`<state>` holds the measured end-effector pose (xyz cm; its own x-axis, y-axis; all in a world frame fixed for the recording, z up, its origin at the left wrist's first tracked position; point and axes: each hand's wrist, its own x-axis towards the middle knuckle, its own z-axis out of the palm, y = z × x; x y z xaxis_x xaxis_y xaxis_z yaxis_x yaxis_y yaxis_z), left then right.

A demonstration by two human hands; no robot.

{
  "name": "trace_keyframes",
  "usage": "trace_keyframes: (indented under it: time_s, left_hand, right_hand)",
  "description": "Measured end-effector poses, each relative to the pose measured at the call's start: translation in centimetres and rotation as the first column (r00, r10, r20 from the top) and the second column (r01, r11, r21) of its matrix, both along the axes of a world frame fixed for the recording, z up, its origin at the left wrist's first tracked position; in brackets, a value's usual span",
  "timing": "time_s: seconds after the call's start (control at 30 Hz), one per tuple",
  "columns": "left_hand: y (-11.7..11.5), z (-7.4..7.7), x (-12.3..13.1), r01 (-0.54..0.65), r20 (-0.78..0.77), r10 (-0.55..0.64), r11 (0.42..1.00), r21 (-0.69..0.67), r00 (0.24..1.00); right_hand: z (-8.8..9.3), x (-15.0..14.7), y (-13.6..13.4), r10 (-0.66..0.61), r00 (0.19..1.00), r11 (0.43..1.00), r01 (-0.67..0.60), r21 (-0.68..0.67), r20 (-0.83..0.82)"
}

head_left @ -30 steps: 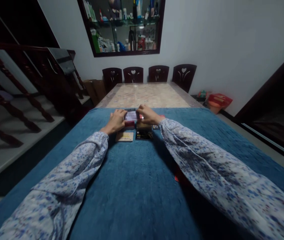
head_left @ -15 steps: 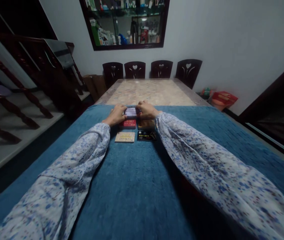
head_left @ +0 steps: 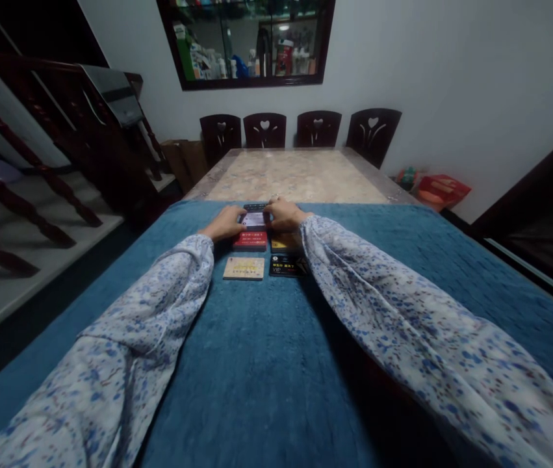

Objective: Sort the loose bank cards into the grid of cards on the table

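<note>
My left hand (head_left: pixel 225 223) and my right hand (head_left: pixel 284 214) grip the two sides of a pale card (head_left: pixel 254 220) between them, at the far end of several cards on the blue cloth (head_left: pixel 257 357). Behind the pale card a dark card's edge (head_left: pixel 255 207) shows. Just nearer lies a red card (head_left: pixel 250 241), with a yellow and dark card (head_left: pixel 283 243) to its right, partly under my right hand. The nearest row has a cream card (head_left: pixel 244 268) on the left and a black VIP card (head_left: pixel 286 266) on the right, beside my right sleeve.
Beyond the cloth the bare marble-patterned tabletop (head_left: pixel 295 172) continues to several dark chairs (head_left: pixel 265 130). A wooden railing (head_left: pixel 45 162) stands left, and a red bag (head_left: pixel 442 190) lies at the right by the wall.
The view has tilted down slightly. Both hands and the pale card have come a little nearer to the red card, and the dark card's edge now shows behind.
</note>
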<state>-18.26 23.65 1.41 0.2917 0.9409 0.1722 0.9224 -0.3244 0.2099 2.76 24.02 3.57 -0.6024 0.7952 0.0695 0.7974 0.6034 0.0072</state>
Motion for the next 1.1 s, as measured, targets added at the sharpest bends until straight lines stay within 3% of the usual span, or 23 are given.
trace_keyframes:
  time_s: [0.43, 1.1]
  left_hand:
    - [0.56, -0.32, -0.49, 0.016, 0.029, -0.014, 0.997, -0.075, 0.999]
    - [0.25, 0.50, 0.04, -0.031, 0.023, 0.034, 0.992, -0.124, 0.999]
  right_hand:
    - [-0.53, -0.19, 0.56, -0.010, 1.000, 0.999, 0.011, -0.042, 0.020]
    - [-0.38, -0.23, 0.62, -0.028, 1.000, 0.997, 0.028, -0.071, 0.005]
